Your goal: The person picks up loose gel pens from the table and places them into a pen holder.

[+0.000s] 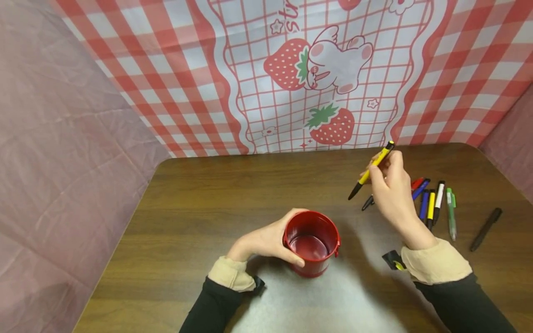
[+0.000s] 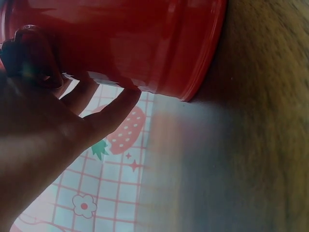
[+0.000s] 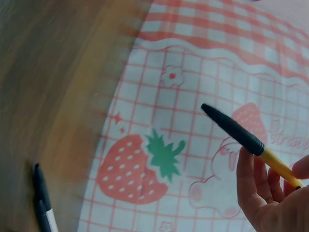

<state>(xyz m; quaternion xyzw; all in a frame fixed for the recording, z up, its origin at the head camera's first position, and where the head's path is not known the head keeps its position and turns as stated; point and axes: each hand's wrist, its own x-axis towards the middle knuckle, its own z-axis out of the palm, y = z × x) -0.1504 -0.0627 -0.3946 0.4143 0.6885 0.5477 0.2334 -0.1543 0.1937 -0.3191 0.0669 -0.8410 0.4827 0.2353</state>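
A small red metal bucket (image 1: pixel 316 266) stands upright on the table, and its inside looks empty from above. My left hand (image 1: pixel 270 240) grips it from the left, thumb near the front of the rim and fingers round the far side. In the left wrist view, fingertips press against the wall of the bucket (image 2: pixel 120 43). My right hand (image 1: pixel 391 189) pinches a yellow marker (image 1: pixel 374 164) with black ends, raised above the table to the right of the bucket. Its black tip slants down to the left; in the right wrist view the marker (image 3: pixel 236 133) shows between thumb and fingers.
Right of my right hand lie several pens: blue (image 1: pixel 424 205), yellow (image 1: pixel 430 206), white (image 1: pixel 439 199), green (image 1: pixel 451 212) and a separate black marker (image 1: pixel 486 229). A red one (image 1: pixel 417 183) lies partly behind the hand. A strawberry-print cloth (image 1: pixel 266 111) hangs behind the wooden table (image 1: pixel 187 208).
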